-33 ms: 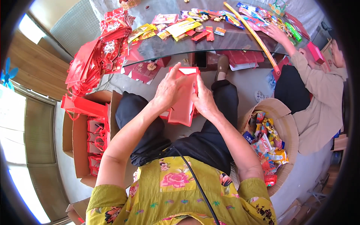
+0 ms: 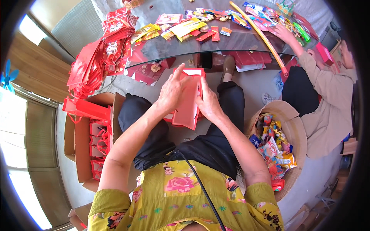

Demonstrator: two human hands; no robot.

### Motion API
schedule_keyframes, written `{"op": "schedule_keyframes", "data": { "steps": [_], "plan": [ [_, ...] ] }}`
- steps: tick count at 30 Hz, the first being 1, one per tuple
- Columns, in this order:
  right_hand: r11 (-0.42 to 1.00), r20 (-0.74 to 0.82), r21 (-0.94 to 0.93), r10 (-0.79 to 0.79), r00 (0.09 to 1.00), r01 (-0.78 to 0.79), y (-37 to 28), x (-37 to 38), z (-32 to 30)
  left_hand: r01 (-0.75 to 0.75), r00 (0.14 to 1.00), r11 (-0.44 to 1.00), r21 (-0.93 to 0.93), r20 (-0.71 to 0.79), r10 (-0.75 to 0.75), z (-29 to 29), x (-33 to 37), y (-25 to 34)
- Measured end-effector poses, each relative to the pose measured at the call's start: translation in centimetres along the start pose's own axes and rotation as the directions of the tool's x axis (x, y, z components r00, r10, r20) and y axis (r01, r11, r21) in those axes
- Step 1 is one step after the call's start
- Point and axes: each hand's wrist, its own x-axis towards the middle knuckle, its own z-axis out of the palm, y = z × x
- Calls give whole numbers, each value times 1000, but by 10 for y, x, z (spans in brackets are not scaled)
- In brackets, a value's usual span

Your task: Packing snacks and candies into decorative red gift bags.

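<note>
Between my two hands, above my lap, is a red paper gift bag (image 2: 187, 109) with white showing at its far end. My left hand (image 2: 170, 91) lies along the bag's left side, its fingers stretched and reaching partly over it. From the right, my right hand (image 2: 209, 101) grips the opposite side with the fingers pointing away from me. Whether anything is inside the bag cannot be seen. More red shows just beneath it, partly hidden.
A glass table (image 2: 185, 50) ahead carries snack packets (image 2: 189, 27) and a stack of red bags (image 2: 86, 67). At left, a carton (image 2: 83, 165) holds red bags with ribbon handles. At right stands a cardboard tub (image 2: 298, 148) of snacks; beyond it, a person (image 2: 327, 96) reaches onto the table.
</note>
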Motion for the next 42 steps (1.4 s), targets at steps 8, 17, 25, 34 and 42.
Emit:
{"op": "schedule_keyframes", "data": {
  "steps": [8,17,25,34,42],
  "plan": [
    [982,73,188,-32,997,17,15,0,0,161,986,983,83,19,-163,11,9,-17],
    [916,147,363,127,981,-173,43,2,0,179,984,973,147,-3,-181,9,18,-22],
    [952,133,276,100,986,-134,63,-2,5,194,978,968,159,52,-204,13,31,-17],
    [949,194,267,118,974,-168,77,-13,-1,227,967,960,161,76,-241,23,41,-13],
    [958,95,277,51,994,-76,68,-12,-8,18,998,998,59,62,-21,37,48,-43]
  ]
}}
